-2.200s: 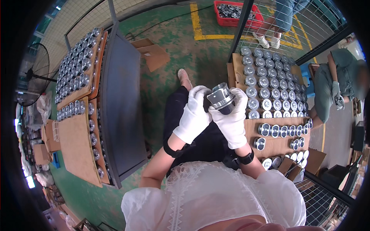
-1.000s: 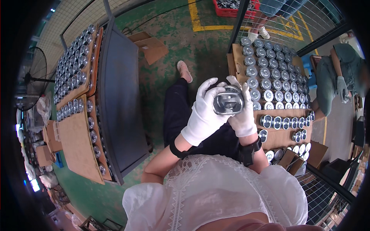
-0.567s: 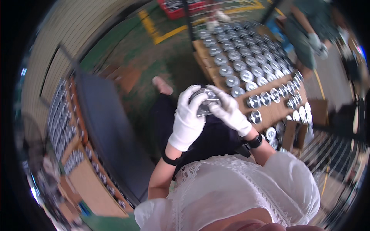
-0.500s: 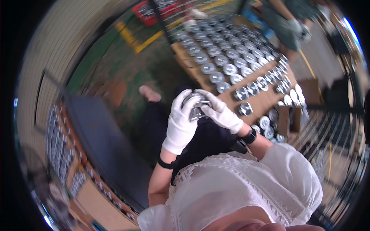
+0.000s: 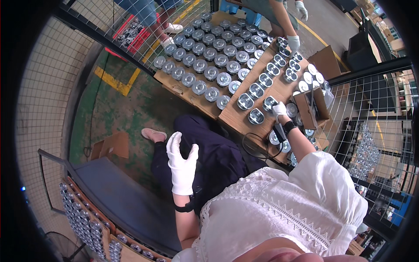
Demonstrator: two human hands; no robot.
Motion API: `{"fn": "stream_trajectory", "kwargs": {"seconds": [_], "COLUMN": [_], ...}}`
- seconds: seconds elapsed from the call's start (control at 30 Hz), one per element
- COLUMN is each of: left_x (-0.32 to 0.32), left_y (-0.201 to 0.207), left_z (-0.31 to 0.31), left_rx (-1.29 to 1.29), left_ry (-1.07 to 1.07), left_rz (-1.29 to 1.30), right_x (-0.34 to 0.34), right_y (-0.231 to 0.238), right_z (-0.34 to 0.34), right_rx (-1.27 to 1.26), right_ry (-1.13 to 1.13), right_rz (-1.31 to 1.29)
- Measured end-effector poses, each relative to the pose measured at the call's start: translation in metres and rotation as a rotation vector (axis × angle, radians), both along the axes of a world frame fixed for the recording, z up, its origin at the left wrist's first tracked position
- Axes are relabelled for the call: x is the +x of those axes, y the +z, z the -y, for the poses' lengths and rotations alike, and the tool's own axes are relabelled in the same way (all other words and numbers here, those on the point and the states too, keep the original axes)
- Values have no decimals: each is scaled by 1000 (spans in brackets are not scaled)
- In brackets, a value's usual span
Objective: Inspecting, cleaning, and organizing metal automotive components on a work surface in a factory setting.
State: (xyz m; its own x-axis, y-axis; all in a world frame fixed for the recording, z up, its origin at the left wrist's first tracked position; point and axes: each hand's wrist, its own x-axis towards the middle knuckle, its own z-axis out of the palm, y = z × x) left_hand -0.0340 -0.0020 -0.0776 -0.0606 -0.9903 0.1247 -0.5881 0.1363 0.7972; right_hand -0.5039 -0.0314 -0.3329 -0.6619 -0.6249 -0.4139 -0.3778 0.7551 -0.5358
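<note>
My left hand [image 5: 181,166], in a white glove, hovers over my dark trousers with its fingers apart and nothing in it. My right hand [image 5: 279,110], also gloved, reaches to the cardboard-covered table, its fingers closed on the edge of a silvery piston [image 5: 269,103]. That piston lies on the cardboard with its hollow side up. Close by it are another hollow-side-up piston [image 5: 256,116] and a row running away from me, with a piston [image 5: 245,101] at its near end. Part of my right hand's grip is hidden behind the fingers.
Many round-topped pistons [image 5: 200,66] stand in rows on the cardboard [image 5: 227,114]. A small open carton [image 5: 310,109] sits at right among more pistons. Across the table, a co-worker's gloved hand [image 5: 293,43] reaches to the pistons. Wire mesh fencing surrounds the area; a dark bench [image 5: 118,196] is at left.
Both hands were together around a piston before my body. Now they are apart: the right has carried the piston to the cardboard, the left has let go. The view has turned.
</note>
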Motion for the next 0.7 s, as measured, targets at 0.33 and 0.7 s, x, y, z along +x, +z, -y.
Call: {"fn": "stream_trajectory", "kwargs": {"seconds": [0.33, 0.7], "left_x": [1, 3], "left_y": [0, 8], "left_z": [-4, -6], "left_rx": [35, -10], "left_ry": [-2, -22], "left_rz": [93, 126], "right_x": [14, 52], "right_y": [48, 90], "right_z": [-62, -126], "right_rx": [36, 186], "right_ry": [410, 1227], "right_rz": [-219, -555]}}
